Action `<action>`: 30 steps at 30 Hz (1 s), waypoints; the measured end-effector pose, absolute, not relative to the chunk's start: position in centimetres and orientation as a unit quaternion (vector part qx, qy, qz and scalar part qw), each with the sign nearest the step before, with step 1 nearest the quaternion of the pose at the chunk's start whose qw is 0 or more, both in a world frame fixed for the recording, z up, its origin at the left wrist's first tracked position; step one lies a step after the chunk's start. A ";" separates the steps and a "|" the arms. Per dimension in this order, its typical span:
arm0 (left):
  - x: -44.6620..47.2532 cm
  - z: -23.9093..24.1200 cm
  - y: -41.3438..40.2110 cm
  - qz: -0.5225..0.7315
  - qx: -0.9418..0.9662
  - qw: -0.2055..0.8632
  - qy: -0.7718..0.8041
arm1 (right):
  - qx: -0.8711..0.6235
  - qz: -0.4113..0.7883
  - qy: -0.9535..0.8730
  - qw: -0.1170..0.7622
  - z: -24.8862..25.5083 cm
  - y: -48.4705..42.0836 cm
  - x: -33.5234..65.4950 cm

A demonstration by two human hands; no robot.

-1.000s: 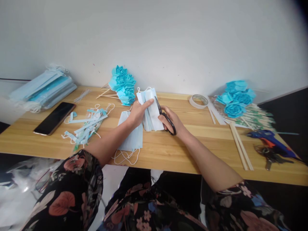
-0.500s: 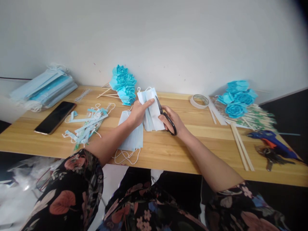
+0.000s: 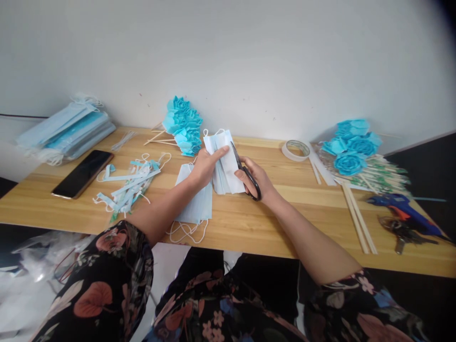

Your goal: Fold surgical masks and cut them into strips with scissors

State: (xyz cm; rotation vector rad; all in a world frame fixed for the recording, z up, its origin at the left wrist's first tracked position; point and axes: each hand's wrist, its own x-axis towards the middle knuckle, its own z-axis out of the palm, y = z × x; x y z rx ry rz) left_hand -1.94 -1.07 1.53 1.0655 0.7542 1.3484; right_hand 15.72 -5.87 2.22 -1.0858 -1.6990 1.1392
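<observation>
My left hand [image 3: 204, 167] grips a small stack of pale blue face masks [image 3: 224, 164], held upright over the wooden table [image 3: 249, 223]. My right hand [image 3: 257, 178] has its fingers through the handles of black scissors [image 3: 245, 173], whose blades lie against the right edge of the held masks. More masks [image 3: 195, 202] lie flat under my left forearm, their white ear loops hanging over the table's front edge.
Cut mask strips [image 3: 126, 187] and a black phone [image 3: 82, 173] lie left, a mask pile [image 3: 66, 130] far left. Blue flowers on sticks [image 3: 182, 126] lean by the wall. A tape roll [image 3: 295, 149], more blue flowers [image 3: 351, 147], wooden sticks [image 3: 358, 218], a glue gun [image 3: 404, 209] and keys [image 3: 401, 232] are right.
</observation>
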 end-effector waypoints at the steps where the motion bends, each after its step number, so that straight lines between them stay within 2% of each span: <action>1: -1.9 1.5 -1.1 0.579 0.458 0.592 0.325 | -0.431 0.451 -0.672 0.401 2.2 -5.9 15.7; 20: -1.8 1.8 -1.1 0.593 0.459 0.579 0.320 | -0.410 0.459 -0.684 0.392 1.7 -5.5 16.1; 30: -1.5 1.7 -1.6 0.573 0.481 0.588 0.308 | -0.428 0.452 -0.673 0.399 3.0 -6.1 15.7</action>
